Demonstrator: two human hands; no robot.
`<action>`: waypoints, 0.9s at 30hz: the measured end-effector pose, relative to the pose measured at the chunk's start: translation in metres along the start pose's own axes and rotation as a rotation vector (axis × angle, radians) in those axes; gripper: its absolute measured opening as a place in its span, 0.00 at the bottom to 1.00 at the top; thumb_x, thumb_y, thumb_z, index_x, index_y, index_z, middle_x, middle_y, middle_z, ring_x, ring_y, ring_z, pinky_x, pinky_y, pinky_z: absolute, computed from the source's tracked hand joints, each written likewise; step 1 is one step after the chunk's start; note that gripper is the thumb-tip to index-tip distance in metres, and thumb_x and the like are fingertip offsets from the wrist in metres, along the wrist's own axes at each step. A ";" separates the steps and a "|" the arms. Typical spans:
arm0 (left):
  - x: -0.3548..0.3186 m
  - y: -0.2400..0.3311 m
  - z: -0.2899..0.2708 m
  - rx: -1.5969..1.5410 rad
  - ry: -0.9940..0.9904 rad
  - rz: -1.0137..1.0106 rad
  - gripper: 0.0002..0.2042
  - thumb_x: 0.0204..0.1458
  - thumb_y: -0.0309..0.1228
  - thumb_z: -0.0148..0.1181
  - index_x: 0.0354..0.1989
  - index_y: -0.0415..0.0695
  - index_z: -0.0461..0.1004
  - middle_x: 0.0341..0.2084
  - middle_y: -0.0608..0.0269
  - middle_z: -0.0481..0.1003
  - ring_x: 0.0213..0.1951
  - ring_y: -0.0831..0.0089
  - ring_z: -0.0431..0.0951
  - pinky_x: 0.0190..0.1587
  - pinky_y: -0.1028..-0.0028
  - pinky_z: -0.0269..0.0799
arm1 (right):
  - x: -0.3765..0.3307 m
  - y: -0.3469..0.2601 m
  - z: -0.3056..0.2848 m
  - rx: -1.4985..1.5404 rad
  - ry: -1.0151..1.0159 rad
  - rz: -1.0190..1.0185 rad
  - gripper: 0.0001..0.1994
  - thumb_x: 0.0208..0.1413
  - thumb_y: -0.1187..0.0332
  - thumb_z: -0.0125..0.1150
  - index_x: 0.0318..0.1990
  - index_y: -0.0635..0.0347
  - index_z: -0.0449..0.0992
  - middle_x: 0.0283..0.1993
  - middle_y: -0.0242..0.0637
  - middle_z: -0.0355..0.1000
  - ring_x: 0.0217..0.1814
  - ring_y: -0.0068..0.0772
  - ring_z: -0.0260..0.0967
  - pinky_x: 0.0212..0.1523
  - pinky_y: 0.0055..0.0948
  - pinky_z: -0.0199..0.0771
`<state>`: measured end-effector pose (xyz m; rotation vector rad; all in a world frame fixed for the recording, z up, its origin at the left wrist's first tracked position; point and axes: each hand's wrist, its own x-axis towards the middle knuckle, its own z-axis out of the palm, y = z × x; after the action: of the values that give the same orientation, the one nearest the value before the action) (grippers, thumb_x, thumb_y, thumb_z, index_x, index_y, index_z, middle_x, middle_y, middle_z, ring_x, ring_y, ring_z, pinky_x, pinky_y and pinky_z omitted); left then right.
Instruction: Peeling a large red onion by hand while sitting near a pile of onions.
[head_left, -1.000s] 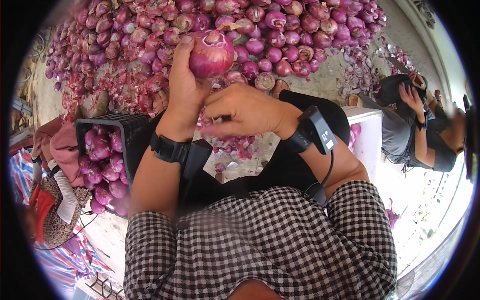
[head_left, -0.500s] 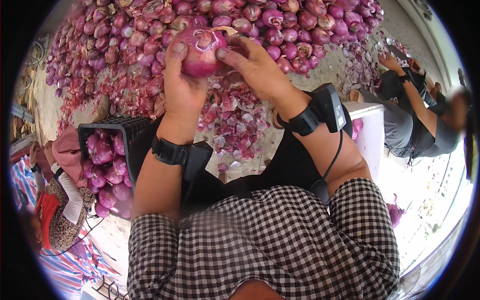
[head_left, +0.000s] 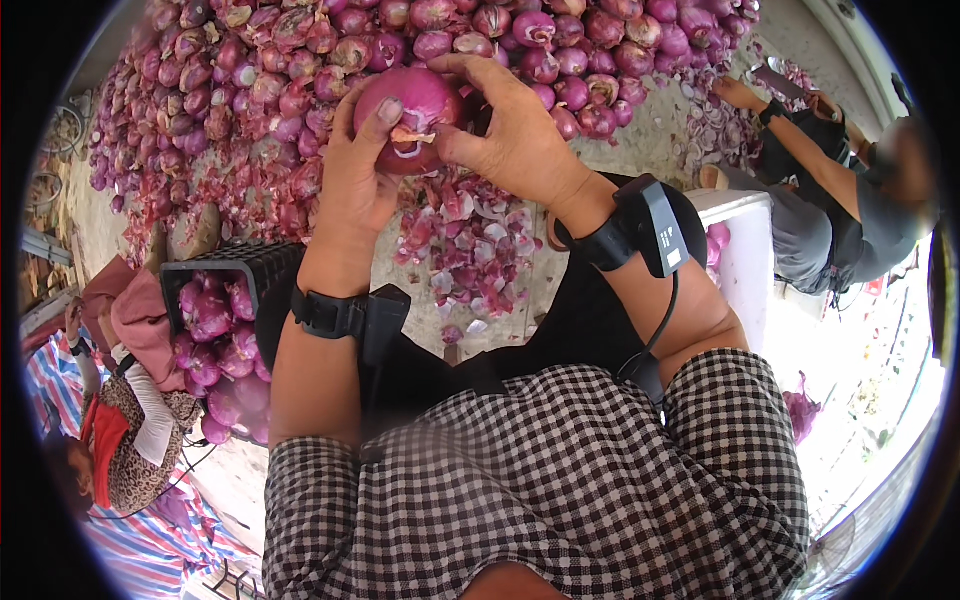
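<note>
Onion [head_left: 420, 112], round, glossy purple with papery skin curling loose, sits gripped between my left hand [head_left: 355, 180] and right hand [head_left: 510, 135] above the heaped onion pile [head_left: 600, 60] and scattered peels [head_left: 465, 260].

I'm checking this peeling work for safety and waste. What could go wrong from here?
The red onion is held in mid-air between the left hand and right hand over the ground; a slip could drop and bruise it. Loose peels lie scattered underfoot and might be slippery. The black crate of peeled onions sits off to the left, so a toss could miss.
</note>
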<state>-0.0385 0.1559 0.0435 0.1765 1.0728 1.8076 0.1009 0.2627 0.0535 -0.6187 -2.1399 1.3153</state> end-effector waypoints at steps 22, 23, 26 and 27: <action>-0.004 -0.006 0.006 -0.100 -0.019 0.079 0.26 0.47 0.26 0.65 0.55 0.41 0.62 0.48 0.57 0.69 0.49 0.64 0.72 0.52 0.61 0.73 | 0.002 0.008 0.000 0.000 0.064 -0.180 0.26 0.46 0.86 0.42 0.57 0.64 0.65 0.50 0.45 0.69 0.51 0.38 0.69 0.53 0.30 0.69; -0.003 -0.005 0.006 -0.126 -0.026 0.067 0.26 0.47 0.26 0.65 0.55 0.41 0.63 0.48 0.57 0.69 0.49 0.64 0.72 0.52 0.61 0.73 | 0.002 0.006 -0.002 0.079 0.052 -0.152 0.25 0.46 0.83 0.46 0.56 0.64 0.66 0.48 0.47 0.69 0.50 0.42 0.69 0.51 0.33 0.70; -0.004 0.000 0.008 -0.122 -0.023 0.095 0.27 0.47 0.26 0.65 0.56 0.41 0.61 0.48 0.56 0.69 0.49 0.63 0.72 0.53 0.61 0.72 | 0.001 -0.002 -0.002 0.264 0.022 -0.069 0.21 0.48 0.75 0.54 0.53 0.64 0.68 0.46 0.50 0.69 0.48 0.48 0.68 0.47 0.38 0.71; -0.005 0.001 0.009 -0.082 -0.024 0.120 0.27 0.47 0.26 0.65 0.56 0.41 0.61 0.48 0.56 0.69 0.49 0.63 0.72 0.52 0.61 0.72 | 0.000 -0.005 -0.001 0.291 0.016 -0.041 0.21 0.49 0.74 0.56 0.53 0.65 0.67 0.45 0.50 0.69 0.47 0.46 0.69 0.45 0.37 0.72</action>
<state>-0.0319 0.1570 0.0506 0.2161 0.9874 1.9488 0.1007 0.2612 0.0582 -0.4614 -1.8889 1.5547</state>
